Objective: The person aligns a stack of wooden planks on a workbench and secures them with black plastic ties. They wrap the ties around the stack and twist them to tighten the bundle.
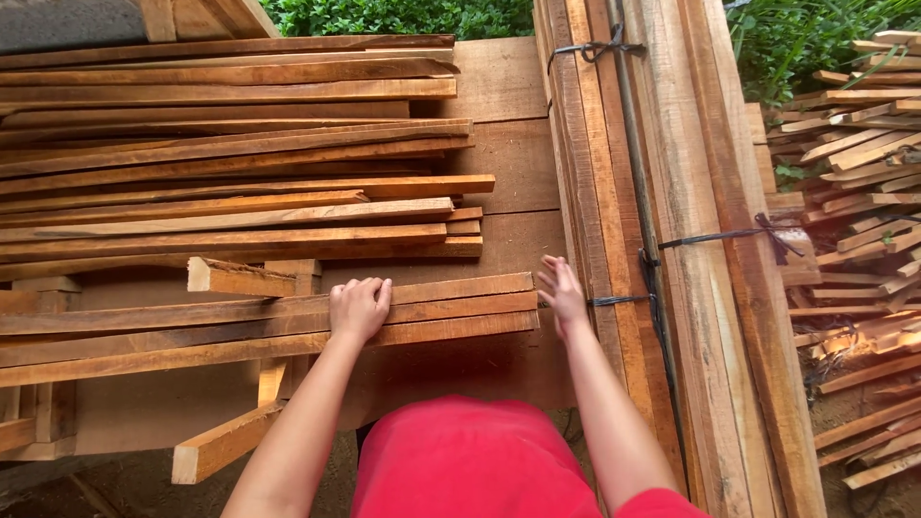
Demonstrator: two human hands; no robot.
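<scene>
Three long wooden slats [432, 309] are seen lying side by side across a wooden platform [499, 86], just in front of the person. The left hand [359, 307] is laid flat on top of them, fingers curled over the far edge. The right hand [562, 291] is held open with fingers spread at the slats' right end, close against a tied bundle of planks [614, 192]. That bundle is bound with dark cord [715, 235] and a thin metal rod [628, 144] is laid along it. A larger stack of slats [230, 153] is piled behind. Loose offcuts [863, 163] are scattered on the ground to the right. No labels can be made out.
</scene>
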